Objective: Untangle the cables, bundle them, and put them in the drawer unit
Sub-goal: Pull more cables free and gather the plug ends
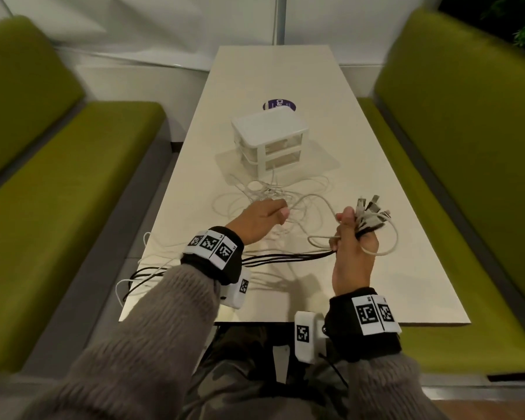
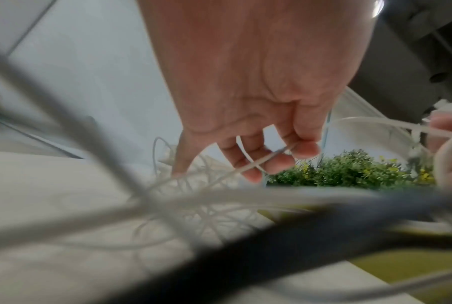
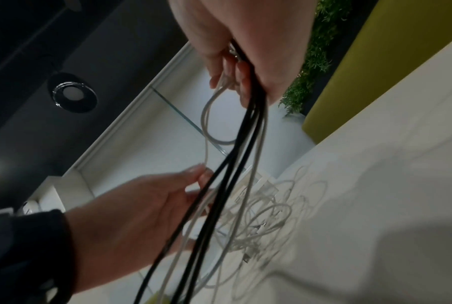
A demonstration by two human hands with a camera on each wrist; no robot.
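A tangle of white cables [image 1: 273, 195] lies on the table [image 1: 376, 253] in front of a small white drawer unit [image 1: 270, 137]. My right hand [image 1: 352, 237] is raised above the table and grips a bunch of cable ends, their plugs [image 1: 370, 210] fanned out above its fist. Black cables [image 1: 285, 256] and white ones trail from it to the left, off the table's near corner. My left hand [image 1: 262, 218] reaches into the tangle and pinches a thin white cable [image 2: 256, 162] between its fingertips [image 2: 279, 164]. The black cables [image 3: 235, 144] hang from my right hand [image 3: 245, 51].
Green upholstered benches [image 1: 58, 177] flank the table on both sides, the right one [image 1: 467, 131] close to the table edge. A round purple sticker [image 1: 278, 104] lies behind the drawer unit. The drawers look closed. A white wall stands at the far end.
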